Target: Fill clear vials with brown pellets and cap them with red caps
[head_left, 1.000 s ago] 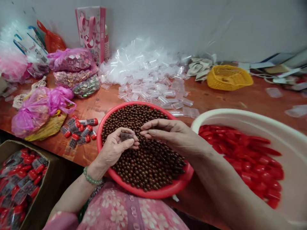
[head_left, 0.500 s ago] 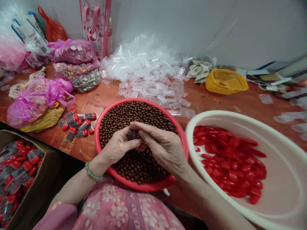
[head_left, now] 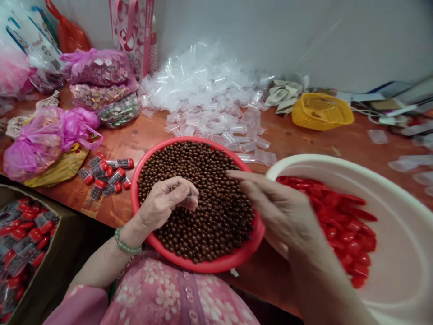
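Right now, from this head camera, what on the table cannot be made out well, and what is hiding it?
In the head view:
Small clear container in the left hand: the fingers hide most of it, so its contents are unclear.
Right hand: blurred, and it covers part of the red caps in the white basin.
Cardboard box: cut off by the left and bottom edges.
Pink gift bag: cut off by the top edge.

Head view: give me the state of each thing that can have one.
Left hand: curled around a small clear vial, above brown beads.
Right hand: open, above the brown beads.
Red basin: filled with the brown beads.
White tub: holding loose red caps.
Clear vials: uncapped, heaped.
Filled vials: red-capped, piled.
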`<state>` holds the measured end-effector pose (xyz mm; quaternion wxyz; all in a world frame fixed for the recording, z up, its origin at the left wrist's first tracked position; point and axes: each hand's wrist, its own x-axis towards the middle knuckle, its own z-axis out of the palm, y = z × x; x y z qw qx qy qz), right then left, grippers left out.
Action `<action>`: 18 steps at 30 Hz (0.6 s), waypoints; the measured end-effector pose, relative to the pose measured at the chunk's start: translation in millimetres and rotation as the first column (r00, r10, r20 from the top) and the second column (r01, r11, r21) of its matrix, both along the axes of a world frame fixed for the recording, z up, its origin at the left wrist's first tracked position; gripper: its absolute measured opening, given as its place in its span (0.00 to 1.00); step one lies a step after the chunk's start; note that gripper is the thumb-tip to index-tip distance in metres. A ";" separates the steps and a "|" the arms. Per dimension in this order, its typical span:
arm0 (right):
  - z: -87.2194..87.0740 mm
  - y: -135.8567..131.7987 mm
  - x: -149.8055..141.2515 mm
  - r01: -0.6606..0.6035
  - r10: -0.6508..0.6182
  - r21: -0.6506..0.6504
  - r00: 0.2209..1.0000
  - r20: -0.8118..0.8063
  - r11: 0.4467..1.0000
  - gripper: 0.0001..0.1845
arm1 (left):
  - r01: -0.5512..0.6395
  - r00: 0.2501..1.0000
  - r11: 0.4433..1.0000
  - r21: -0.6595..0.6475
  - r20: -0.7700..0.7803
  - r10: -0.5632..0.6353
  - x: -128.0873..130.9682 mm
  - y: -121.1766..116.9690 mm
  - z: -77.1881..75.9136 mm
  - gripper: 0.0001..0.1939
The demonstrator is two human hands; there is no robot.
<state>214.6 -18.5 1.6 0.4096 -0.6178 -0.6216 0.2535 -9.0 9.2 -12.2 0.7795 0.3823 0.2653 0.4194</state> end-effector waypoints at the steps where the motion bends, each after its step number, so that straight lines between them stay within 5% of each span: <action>1: 0.4 -3.9 17.8 0.101 -0.102 0.010 0.993 0.065 0.995 0.17 | -0.006 1.000 1.000 -0.003 0.002 0.006 0.6 1.1 0.8 0.17; 4: -3.3 -12.6 72.3 0.388 -0.335 -0.090 0.875 0.350 0.917 0.17 | 0.003 1.000 1.000 -0.005 -0.008 -0.003 2.0 3.3 4.1 0.11; 6: -9.9 -15.6 102.0 0.408 -0.217 -0.340 0.850 0.480 0.847 0.15 | -0.007 1.000 1.000 -0.011 -0.023 0.007 1.6 2.6 8.0 0.09; 9: -21.8 -19.4 131.5 0.415 -0.151 -0.438 0.840 0.521 0.797 0.10 | -0.008 0.998 1.000 0.027 -0.056 0.009 -0.8 -1.4 16.7 0.11; 13: -36.6 -20.6 154.2 0.389 -0.158 -0.432 0.863 0.480 0.814 0.09 | 0.015 0.991 0.999 0.046 -0.134 -0.008 -2.7 -3.4 26.3 0.10; 18: -63.2 -10.6 163.0 0.245 -0.152 -0.340 0.949 0.277 0.908 0.01 | -0.045 0.992 0.998 -0.032 -0.116 0.041 4.7 3.6 27.8 0.17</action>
